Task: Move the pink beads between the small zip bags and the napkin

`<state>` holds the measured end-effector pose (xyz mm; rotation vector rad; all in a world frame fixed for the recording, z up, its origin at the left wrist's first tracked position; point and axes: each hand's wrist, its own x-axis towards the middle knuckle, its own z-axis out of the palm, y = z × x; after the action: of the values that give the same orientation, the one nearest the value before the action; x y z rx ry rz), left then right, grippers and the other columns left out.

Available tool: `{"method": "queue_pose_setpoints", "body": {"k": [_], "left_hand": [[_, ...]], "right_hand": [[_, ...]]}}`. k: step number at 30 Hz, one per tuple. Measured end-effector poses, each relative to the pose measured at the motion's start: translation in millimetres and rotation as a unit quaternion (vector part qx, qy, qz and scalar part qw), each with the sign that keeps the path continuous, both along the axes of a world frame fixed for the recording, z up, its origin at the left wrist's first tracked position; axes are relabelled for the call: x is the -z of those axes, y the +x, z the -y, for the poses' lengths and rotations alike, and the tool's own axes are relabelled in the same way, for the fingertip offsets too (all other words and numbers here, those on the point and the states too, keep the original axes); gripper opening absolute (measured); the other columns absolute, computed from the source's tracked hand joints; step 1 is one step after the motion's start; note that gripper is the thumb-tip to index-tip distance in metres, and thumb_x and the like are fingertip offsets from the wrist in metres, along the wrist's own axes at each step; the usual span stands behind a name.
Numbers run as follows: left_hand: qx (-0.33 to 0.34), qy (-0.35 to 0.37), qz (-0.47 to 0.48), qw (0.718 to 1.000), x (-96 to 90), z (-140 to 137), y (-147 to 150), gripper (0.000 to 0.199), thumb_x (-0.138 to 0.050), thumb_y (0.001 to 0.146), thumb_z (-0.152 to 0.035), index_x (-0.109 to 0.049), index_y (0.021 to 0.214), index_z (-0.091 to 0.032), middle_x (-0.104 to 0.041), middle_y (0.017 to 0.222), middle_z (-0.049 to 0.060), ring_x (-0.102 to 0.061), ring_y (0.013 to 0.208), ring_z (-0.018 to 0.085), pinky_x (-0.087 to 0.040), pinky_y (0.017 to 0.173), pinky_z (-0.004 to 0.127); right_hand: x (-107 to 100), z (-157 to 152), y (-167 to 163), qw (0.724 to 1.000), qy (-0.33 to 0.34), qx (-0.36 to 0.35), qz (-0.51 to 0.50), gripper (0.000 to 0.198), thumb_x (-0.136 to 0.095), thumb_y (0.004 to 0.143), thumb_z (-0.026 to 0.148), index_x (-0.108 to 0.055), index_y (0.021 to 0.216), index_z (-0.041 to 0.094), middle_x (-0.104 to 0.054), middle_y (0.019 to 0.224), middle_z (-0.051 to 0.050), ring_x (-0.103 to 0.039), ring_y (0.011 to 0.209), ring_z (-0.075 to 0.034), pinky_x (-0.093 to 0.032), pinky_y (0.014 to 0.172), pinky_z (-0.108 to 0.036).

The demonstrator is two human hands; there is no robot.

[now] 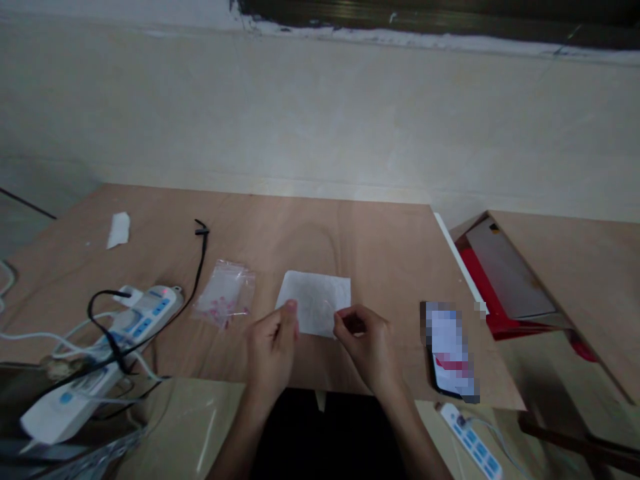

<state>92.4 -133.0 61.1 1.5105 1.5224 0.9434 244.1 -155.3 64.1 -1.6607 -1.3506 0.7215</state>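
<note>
A white square sheet of paper (315,293) lies on the wooden table, with both hands over its near corners. My left hand (274,340) is closed at its left side, thumb pressed against the fingers; a bit of pink shows beside the thumb. My right hand (365,340) makes a pinch at the sheet's right edge, thumb against index finger. Whatever either pinch holds is too small to make out. Left of my left hand rests a clear zip bag (225,293) with small pink-red pieces in its lower part.
A white power strip (145,313) with several cables sits at the left edge. A black cable (203,247) reaches across the table. A phone (450,350) lies at right, a paper scrap (119,230) at far left. Beyond the right edge are a red folder (480,287) and another power strip (470,440).
</note>
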Motion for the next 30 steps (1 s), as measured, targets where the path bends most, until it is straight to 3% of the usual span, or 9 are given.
{"method": "queue_pose_setpoints", "body": {"k": [3, 8, 11, 15, 18, 22, 25, 28, 30], "left_hand": [[0.064, -0.018, -0.024, 0.998, 6.6, -4.6, 11.5, 0.042, -0.048, 0.091, -0.049, -0.052, 0.063, -0.018, -0.051, 0.057, -0.003, -0.050, 0.053, 0.011, -0.040, 0.054, 0.024], [0.151, -0.069, -0.053, 0.985, 10.8, -15.6, 17.0, 0.027, -0.046, 0.090, -0.041, -0.058, 0.079, -0.019, -0.065, 0.074, 0.000, -0.059, 0.064, 0.014, -0.041, 0.061, 0.025], [0.183, -0.083, -0.151, 0.968, -4.3, -17.6, 16.2, 0.022, -0.044, 0.087, -0.030, -0.059, 0.075, -0.019, -0.066, 0.072, 0.003, -0.060, 0.068, 0.017, -0.038, 0.063, 0.027], [0.133, -0.083, -0.357, 0.921, -37.3, -19.4, 17.2, 0.029, -0.042, 0.085, -0.034, -0.058, 0.066, -0.019, -0.065, 0.067, 0.007, -0.060, 0.067, 0.023, -0.031, 0.061, 0.031], [0.174, -0.085, -0.302, 0.934, -46.0, -28.6, 15.4, 0.030, -0.040, 0.083, -0.033, -0.051, 0.059, -0.020, -0.061, 0.063, 0.004, -0.057, 0.065, 0.020, -0.029, 0.059, 0.030], [0.231, -0.084, -0.158, 0.956, -36.5, -46.3, 9.3, 0.026, -0.038, 0.078, -0.030, -0.043, 0.055, -0.020, -0.048, 0.055, -0.002, -0.048, 0.058, 0.014, -0.027, 0.056, 0.028], [0.250, -0.090, -0.108, 0.958, -32.2, -53.9, 5.5, 0.025, -0.038, 0.076, -0.033, -0.045, 0.056, -0.019, -0.043, 0.056, -0.003, -0.045, 0.058, 0.013, -0.026, 0.054, 0.027], [0.250, -0.112, -0.079, 0.958, -33.8, -55.4, 3.5, 0.028, -0.040, 0.074, -0.038, -0.042, 0.054, -0.019, -0.037, 0.054, -0.004, -0.040, 0.054, 0.012, -0.025, 0.052, 0.026], [0.233, -0.116, -0.070, 0.963, -35.1, -54.9, 4.1, 0.029, -0.041, 0.072, -0.039, -0.041, 0.051, -0.020, -0.035, 0.052, -0.004, -0.038, 0.052, 0.011, -0.024, 0.051, 0.026]], "right_hand": [[-0.2, -1.5, -4.4, 1.000, 0.002, 0.002, -0.016, 0.017, -0.059, 0.080, 0.029, -0.067, 0.070, 0.018, -0.070, 0.064, -0.004, -0.066, 0.056, -0.015, -0.052, 0.054, -0.025], [5.8, -3.7, -3.7, 1.000, -0.013, 0.004, -0.010, 0.017, -0.059, 0.081, 0.028, -0.068, 0.071, 0.017, -0.072, 0.066, -0.006, -0.067, 0.058, -0.017, -0.052, 0.056, -0.026], [13.6, -4.0, -1.9, 0.998, -0.002, 0.037, 0.046, 0.015, -0.060, 0.079, 0.027, -0.067, 0.070, 0.018, -0.071, 0.066, -0.005, -0.067, 0.057, -0.017, -0.051, 0.055, -0.026], [18.9, -3.6, 1.0, 0.989, 0.031, 0.086, 0.113, 0.013, -0.060, 0.077, 0.025, -0.063, 0.065, 0.019, -0.066, 0.060, -0.002, -0.061, 0.051, -0.015, -0.047, 0.051, -0.026], [19.9, -7.3, 9.5, 0.995, 0.095, 0.011, 0.034, 0.007, -0.062, 0.080, 0.027, -0.065, 0.083, 0.020, -0.070, 0.084, -0.005, -0.067, 0.077, -0.018, -0.053, 0.069, -0.031], [28.7, -22.1, 24.8, 0.959, 0.104, -0.201, -0.172, 0.083, -0.083, 0.062, 0.049, -0.048, 0.134, 0.030, -0.051, 0.142, -0.010, -0.050, 0.128, -0.026, -0.043, 0.105, -0.044], [37.7, -33.6, 29.4, 0.926, 0.050, -0.288, -0.239, 0.082, -0.084, 0.058, 0.052, -0.053, 0.131, 0.031, -0.060, 0.131, -0.009, -0.055, 0.122, -0.025, -0.042, 0.105, -0.045], [42.1, -39.2, 27.3, 0.932, 0.039, -0.262, -0.249, 0.061, -0.080, 0.066, 0.050, -0.063, 0.121, 0.028, -0.066, 0.110, -0.007, -0.061, 0.108, -0.023, -0.046, 0.099, -0.043], [42.0, -39.8, 23.9, 0.935, 0.058, -0.251, -0.246, 0.065, -0.083, 0.062, 0.049, -0.063, 0.120, 0.028, -0.065, 0.108, -0.006, -0.061, 0.105, -0.022, -0.047, 0.096, -0.042]]}}
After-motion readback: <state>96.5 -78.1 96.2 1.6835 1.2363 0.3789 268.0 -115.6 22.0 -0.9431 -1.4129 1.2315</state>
